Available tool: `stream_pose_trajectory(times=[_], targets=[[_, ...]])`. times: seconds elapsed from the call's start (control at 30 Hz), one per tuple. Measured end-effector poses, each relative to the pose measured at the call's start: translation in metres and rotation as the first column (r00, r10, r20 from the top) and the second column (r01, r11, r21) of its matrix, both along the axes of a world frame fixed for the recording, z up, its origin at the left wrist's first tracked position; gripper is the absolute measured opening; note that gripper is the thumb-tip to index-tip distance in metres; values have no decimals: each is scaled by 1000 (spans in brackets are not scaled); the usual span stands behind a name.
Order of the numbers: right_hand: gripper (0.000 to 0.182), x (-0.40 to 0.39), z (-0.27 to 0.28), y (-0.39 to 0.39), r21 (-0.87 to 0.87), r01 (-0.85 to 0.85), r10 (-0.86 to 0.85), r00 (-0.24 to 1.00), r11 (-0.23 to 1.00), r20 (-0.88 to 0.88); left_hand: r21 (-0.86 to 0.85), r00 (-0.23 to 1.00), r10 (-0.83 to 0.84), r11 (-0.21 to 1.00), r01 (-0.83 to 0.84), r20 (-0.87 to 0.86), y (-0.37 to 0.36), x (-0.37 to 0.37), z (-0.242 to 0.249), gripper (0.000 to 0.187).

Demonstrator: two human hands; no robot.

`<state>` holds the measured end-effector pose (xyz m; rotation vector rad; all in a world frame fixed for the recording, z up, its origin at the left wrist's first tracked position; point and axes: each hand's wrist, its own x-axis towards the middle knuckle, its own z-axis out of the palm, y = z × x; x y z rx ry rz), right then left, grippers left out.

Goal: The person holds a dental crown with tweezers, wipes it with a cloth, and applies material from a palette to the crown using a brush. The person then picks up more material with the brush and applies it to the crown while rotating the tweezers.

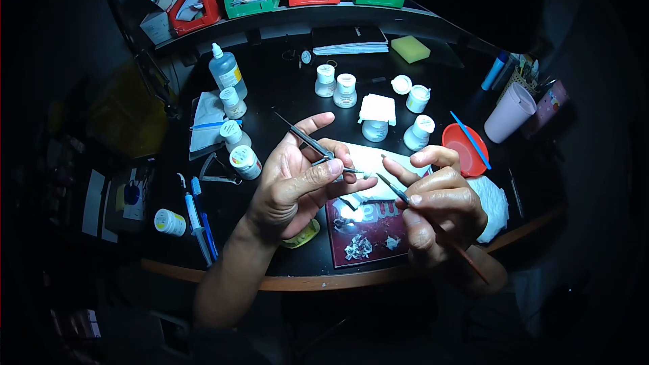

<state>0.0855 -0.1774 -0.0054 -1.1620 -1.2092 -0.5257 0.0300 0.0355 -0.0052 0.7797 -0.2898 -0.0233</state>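
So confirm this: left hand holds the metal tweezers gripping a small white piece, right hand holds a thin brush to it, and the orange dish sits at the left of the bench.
Wrong on one point: the head view shows the orange dish at the right of the bench, beyond the right hand. The left hand with tweezers, white piece and brush stand as said.

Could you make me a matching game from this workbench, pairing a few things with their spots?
Things:
1. yellow sponge
2. orange dish
3. clear squeeze bottle
4. pink cup

Places:
A. far left of the jars
B. at the back, beside the black notebook
C. far right, by the pen holder
D. just right of the white jars

Pairs: 1-B, 2-D, 3-A, 4-C
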Motion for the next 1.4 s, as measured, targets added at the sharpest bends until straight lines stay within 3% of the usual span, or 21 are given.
stream_pose_trajectory(times=[0.33,1.4], targets=[[21,-7,4,-6,-116,163,-141,974,980,179,-21,998,28,999,-30,-58,-11,-6,5,68],[30,-13,1,-1,-112,235,-214,961,965,174,-45,999,-12,999,11,-36,-9,-4,-2,67]])
